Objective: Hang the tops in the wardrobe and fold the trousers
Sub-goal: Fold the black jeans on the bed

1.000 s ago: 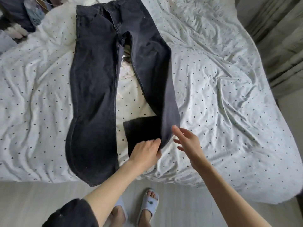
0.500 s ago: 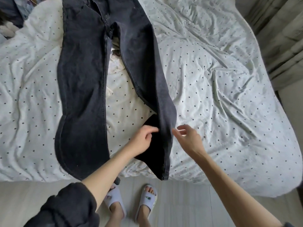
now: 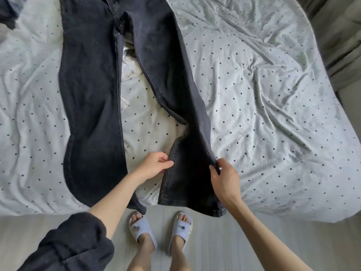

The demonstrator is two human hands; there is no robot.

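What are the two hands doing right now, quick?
Left hand: pinches the inner edge of the black trousers, at the lower right leg.
Right hand: grips the outer edge of that same leg.

Dark rolled-up sleeve [image 3: 64, 245] on the left arm; pale lilac slide sandals [image 3: 180, 229].

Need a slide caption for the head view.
Both hands pinch one leg of dark trousers on a bed.
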